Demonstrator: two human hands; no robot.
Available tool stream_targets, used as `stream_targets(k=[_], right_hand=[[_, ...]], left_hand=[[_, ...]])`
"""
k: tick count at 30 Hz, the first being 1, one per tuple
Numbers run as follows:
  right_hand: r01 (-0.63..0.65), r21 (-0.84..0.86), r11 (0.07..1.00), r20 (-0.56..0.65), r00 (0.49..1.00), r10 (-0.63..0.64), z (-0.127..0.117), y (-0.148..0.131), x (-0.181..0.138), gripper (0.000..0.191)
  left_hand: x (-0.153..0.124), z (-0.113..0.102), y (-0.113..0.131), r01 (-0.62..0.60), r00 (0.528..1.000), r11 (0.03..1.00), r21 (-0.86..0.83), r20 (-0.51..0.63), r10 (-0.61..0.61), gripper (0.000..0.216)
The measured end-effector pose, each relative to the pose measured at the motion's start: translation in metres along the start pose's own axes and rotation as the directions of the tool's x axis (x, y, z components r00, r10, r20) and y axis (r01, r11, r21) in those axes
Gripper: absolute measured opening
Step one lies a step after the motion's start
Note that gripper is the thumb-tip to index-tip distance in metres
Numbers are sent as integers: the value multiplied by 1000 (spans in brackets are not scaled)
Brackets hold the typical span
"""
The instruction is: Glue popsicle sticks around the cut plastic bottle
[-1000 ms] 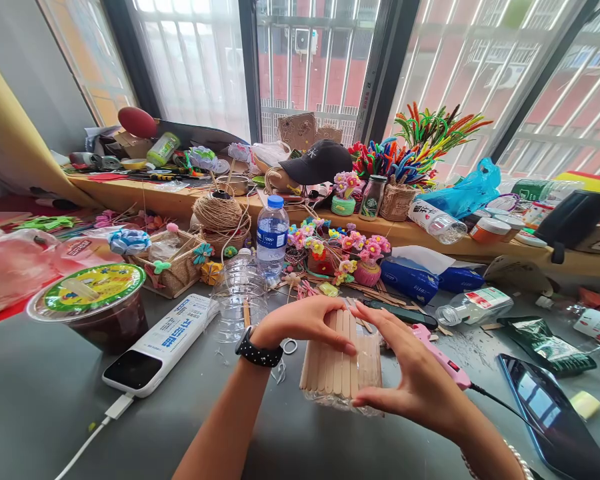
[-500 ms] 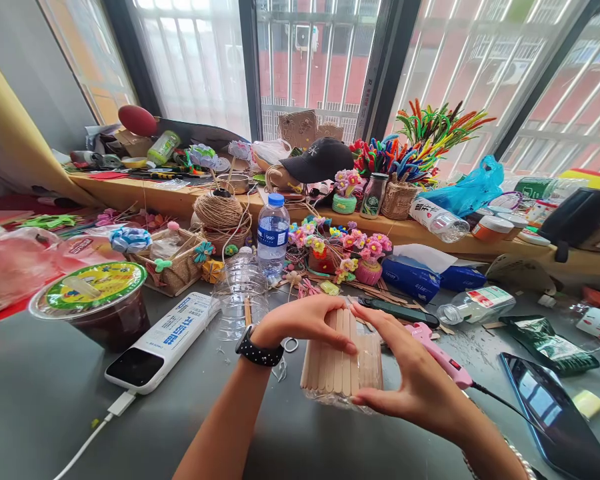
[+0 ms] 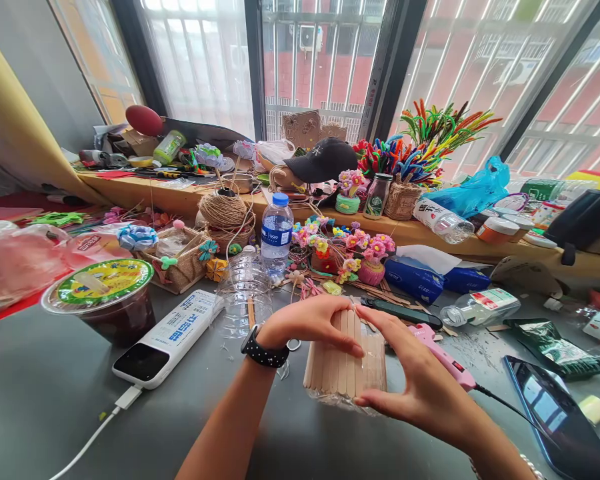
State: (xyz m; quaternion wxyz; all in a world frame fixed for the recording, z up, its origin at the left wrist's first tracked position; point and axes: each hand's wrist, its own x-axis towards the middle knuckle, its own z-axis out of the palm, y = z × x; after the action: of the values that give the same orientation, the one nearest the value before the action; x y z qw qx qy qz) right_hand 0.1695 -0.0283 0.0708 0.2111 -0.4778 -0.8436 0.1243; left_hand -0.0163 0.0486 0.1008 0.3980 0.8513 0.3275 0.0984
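A flat pack of wooden craft sticks [image 3: 333, 375], side by side in clear plastic wrap, is held low over the grey table [image 3: 145, 437]. My left hand [image 3: 315, 327], with a dark dotted watch band at the wrist, curls over its upper left; the thumb lies across the sticks and the fingertips meet the top edge. My right hand [image 3: 405, 373] spans the right side, index finger at the top and thumb at the bottom edge. Crinkled plastic shows below the sticks. Behind the right hand lies a pink glue gun [image 3: 443, 357] with a black cord.
Left stand a lidded drink cup [image 3: 125, 313] and a white power bank [image 3: 173, 337] with a cable. A cut plastic bottle [image 3: 245, 287] and a water bottle [image 3: 277, 240] are behind my left hand. A phone [image 3: 550, 407] lies right. Craft flowers and twine crowd the back.
The whole view has shifted slightly to the right in the picture. Both hands keep nearly the same hold on the pack of craft sticks.
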Motion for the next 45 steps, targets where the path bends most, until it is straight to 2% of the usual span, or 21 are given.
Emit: stream_targets(k=[11,22,29,32,34,37,42,45], right_hand=[[0,-33,999,-9,1000,0,-2,-2,-2,83],[34,10,999,10,999,-34,-4,-4,-3,87],[-7,46,999,9,1000,7,-8,1,-5,87],[-29,49,998,15,999,28,-10,2,-4,75],[-53,39,998,50,997,51,-10,0,-2,54],[-82,2,997,90,993,82,-9,-4,2,25],[-72,-53,996,91,993,77,-3,-7,6,17],[-72,-57,996,107,991,78,1,-7,8,16]], left_hand=[[-1,1,3,1,1000,1000,21,-14,-1,45],[-5,-2,3,-44,999,994,96,4,44,41],[-4,-1,5,-87,996,995,53,30,85,46],[-5,2,13,-157,988,980,120,33,154,38],[-6,4,20,-188,982,960,206,19,188,29],[-8,9,30,-150,985,919,363,-19,169,19],[-11,14,34,-35,999,894,447,-16,47,8],[-12,17,35,-29,1000,877,479,15,25,9]])
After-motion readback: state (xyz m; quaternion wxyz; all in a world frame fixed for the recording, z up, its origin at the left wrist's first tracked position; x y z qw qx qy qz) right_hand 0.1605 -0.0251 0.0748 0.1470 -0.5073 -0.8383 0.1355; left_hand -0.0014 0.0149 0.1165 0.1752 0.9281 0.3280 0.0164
